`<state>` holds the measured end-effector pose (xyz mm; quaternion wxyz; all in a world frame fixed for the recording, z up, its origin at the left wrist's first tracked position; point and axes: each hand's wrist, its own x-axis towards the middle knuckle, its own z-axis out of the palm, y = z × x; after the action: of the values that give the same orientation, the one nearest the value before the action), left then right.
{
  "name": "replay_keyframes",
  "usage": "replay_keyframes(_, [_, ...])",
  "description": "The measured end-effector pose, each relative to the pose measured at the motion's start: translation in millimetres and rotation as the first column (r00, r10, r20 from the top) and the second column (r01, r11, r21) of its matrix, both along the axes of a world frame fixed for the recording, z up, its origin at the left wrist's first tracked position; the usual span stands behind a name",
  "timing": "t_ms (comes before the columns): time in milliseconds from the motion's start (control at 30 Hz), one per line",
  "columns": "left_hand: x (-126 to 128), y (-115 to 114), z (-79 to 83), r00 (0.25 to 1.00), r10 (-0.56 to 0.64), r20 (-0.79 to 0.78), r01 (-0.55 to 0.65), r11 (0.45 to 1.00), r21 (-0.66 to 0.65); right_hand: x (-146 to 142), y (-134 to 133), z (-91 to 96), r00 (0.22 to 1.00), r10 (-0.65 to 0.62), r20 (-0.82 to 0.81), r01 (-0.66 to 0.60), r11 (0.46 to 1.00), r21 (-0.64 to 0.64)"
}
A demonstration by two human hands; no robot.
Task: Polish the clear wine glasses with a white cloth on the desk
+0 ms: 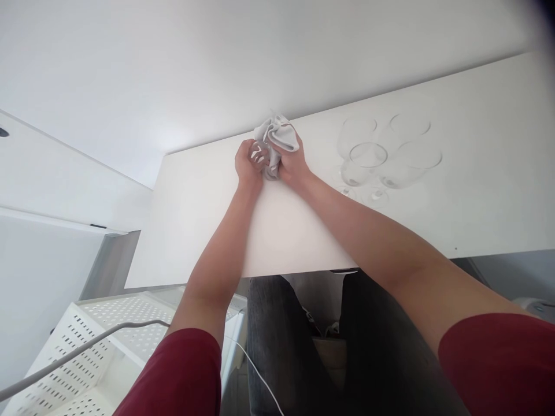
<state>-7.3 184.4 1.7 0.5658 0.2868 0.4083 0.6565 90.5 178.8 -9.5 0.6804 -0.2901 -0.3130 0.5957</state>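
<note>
Near the far edge of the white table [199, 214], my two hands are close together. My left hand [248, 163] is curled around a clear drinking glass [258, 153], whose shape is mostly hidden by fingers and cloth. My right hand [295, 162] grips a crumpled light-grey cloth [284, 136], which is bunched over and against the glass. To the right of my right hand stand several clear stemmed glasses [368, 155] in a tight group, their rims upward.
A white wall [243, 52] rises behind the table. Below left stands a white perforated rack [82, 346], with a grey cable [99, 335] across it. A thin white cord [260, 375] hangs by my legs [281, 346], under the table's front edge.
</note>
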Motion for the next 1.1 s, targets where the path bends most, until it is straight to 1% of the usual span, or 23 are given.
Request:
replay_keyframes(100, [-0.5, -0.4, 0.5, 1.0, 0.003, -0.007, -0.003, 1.0, 0.017, 0.0, 0.0, -0.7, 0.998, -0.061, -0.014, 0.061, 0.996, 0.065])
replay_keyframes(233, [2.4, -1.8, 0.6, 1.0, -0.016, -0.026, 0.017, 0.998, 0.057, 2.5, 4.8, -0.8, 0.996, -0.086, -0.037, 0.087, 0.996, 0.015])
replay_keyframes(300, [3.5, -2.6, 1.1, 0.999, -0.026, -0.022, 0.027, 0.998, 0.05, 2.3, 5.5, 0.6, 0.996, -0.091, -0.022, 0.09, 0.996, -0.012])
replay_keyframes(367, [3.6, -3.2, 2.0, 1.0, -0.026, -0.009, 0.027, 0.999, 0.029, 0.9, 3.8, 2.2, 0.995, -0.101, 0.008, 0.101, 0.995, -0.012])
replay_keyframes(567, [-0.2, -0.3, 1.5, 1.0, 0.023, 0.015, -0.023, 1.0, 0.01, -0.9, -5.5, 3.7, 0.99, -0.105, 0.091, 0.095, 0.99, 0.108])
replay_keyframes(733, [-1.9, 3.6, -2.0, 0.999, 0.045, 0.001, -0.045, 0.999, 0.02, 1.8, -5.1, 2.5, 0.973, -0.126, 0.192, 0.088, 0.977, 0.194])
replay_keyframes(867, [-3.3, 5.7, -4.3, 0.998, 0.056, 0.002, -0.056, 0.998, 0.019, -0.7, -5.4, 3.6, 0.964, -0.124, 0.235, 0.083, 0.981, 0.176])
replay_keyframes(1000, [-4.9, 5.0, -2.8, 0.998, 0.055, 0.009, -0.056, 0.998, 0.025, -3.6, -8.8, 4.9, 0.97, -0.073, 0.23, 0.03, 0.983, 0.184])
replay_keyframes(1100, [-1.7, -0.7, 1.8, 1.0, 0.017, 0.018, -0.018, 0.998, 0.054, -1.2, -6.4, 2.8, 0.979, -0.094, 0.18, 0.068, 0.987, 0.146])
